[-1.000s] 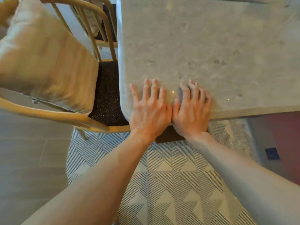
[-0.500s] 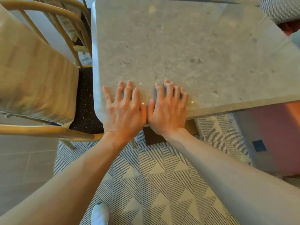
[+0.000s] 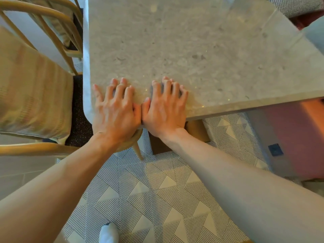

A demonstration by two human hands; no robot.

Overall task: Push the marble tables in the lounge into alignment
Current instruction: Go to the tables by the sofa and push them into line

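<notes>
A grey speckled marble table [image 3: 192,41] fills the upper middle of the head view. Its near left corner is under my hands. My left hand [image 3: 115,109] lies palm down on that corner with the fingers spread and slightly arched. My right hand [image 3: 164,107] presses flat beside it, thumbs touching, the heel of the palm over the near edge. Neither hand holds anything. The table's dark base [image 3: 175,139] shows under the edge behind my right wrist. A second table top edge is visible at the far right corner [image 3: 313,32], blurred.
A wooden chair [image 3: 52,148] with a beige cushion [image 3: 33,95] stands tight against the table's left side. A second chair [image 3: 70,32] stands behind it. A patterned rug [image 3: 157,199] covers the floor below. My white shoe [image 3: 108,233] shows at the bottom.
The table and chair have slid left and slightly nearer in view. My fingers have arched up from flat. The white shoe has come into view at the bottom.
</notes>
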